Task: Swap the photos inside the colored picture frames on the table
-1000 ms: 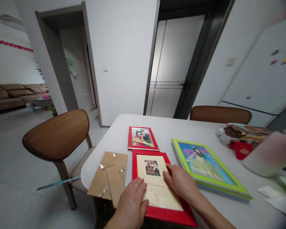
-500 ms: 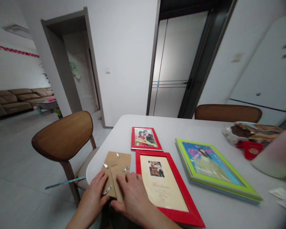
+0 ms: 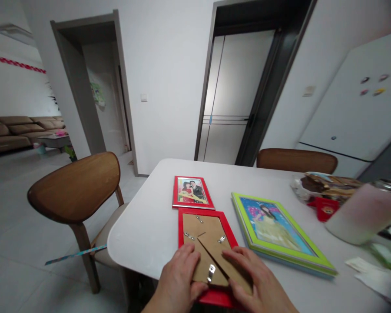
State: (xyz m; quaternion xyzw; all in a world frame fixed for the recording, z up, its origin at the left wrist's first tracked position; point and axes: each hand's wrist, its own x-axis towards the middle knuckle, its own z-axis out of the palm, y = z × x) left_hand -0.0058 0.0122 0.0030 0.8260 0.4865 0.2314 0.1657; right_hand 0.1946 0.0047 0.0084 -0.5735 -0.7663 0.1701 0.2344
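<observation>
A brown backing board [image 3: 210, 228] with small metal hanging clips and a leg lying flat along it is between my two hands. My left hand [image 3: 179, 276] grips its left lower edge with bent fingers. On the right lower edge, my right hand [image 3: 259, 278] grips too, its thumb at the bottom corner. Beneath the board lies a large red photo frame [image 3: 230, 230], its rim showing around the board; I cannot tell whether the board touches it. A smaller red photo frame [image 3: 193, 192] with a couple's picture lies just beyond.
To the right lies a green photo frame [image 3: 276, 226] on the white table [image 3: 143, 217]. Farther right stand a pale pink container [image 3: 358, 213], a red packet [image 3: 327, 208] and wrapped food. A wooden chair [image 3: 76, 187] is left of the table, another chair [image 3: 296, 160] behind it.
Both hands have carried the backing board to the right, from the table's left edge to over the large red frame, covering its picture. The view has shifted slightly to the right.
</observation>
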